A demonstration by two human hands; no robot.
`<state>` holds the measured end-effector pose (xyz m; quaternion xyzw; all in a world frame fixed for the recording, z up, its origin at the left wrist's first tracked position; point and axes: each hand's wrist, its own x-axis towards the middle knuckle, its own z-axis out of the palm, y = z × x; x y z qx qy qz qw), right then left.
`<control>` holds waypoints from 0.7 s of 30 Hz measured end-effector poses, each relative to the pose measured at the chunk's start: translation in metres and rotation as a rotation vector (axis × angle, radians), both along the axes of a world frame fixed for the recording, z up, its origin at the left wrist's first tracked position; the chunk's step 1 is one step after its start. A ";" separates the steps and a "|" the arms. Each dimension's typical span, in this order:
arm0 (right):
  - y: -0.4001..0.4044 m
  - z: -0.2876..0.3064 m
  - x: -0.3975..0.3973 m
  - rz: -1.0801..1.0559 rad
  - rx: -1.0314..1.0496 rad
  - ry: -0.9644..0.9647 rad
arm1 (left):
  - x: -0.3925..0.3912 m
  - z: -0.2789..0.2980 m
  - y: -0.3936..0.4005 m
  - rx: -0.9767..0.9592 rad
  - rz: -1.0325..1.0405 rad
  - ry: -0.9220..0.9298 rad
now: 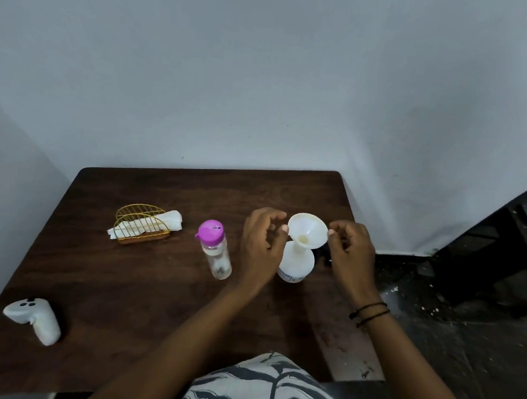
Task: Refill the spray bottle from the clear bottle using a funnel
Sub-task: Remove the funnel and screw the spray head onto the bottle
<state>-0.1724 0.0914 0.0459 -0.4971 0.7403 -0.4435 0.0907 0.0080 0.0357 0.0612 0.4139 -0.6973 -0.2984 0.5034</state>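
Both hands flank the funnel seated in the spray bottle.

Black cord bracelets, leaf-print garment

A dark brown table is seen; a pink cap; a white funnel; a gold wire rack; leaf-patterned cloth.

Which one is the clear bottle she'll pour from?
Find the dark wooden table. Near its middle, left of both hands, stands the clear bottle. Its bright pink cap sets it apart from the white spray bottle wearing the funnel.
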 end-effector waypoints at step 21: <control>-0.012 0.017 -0.003 0.207 -0.039 -0.503 | -0.016 -0.020 -0.013 0.340 -0.038 0.248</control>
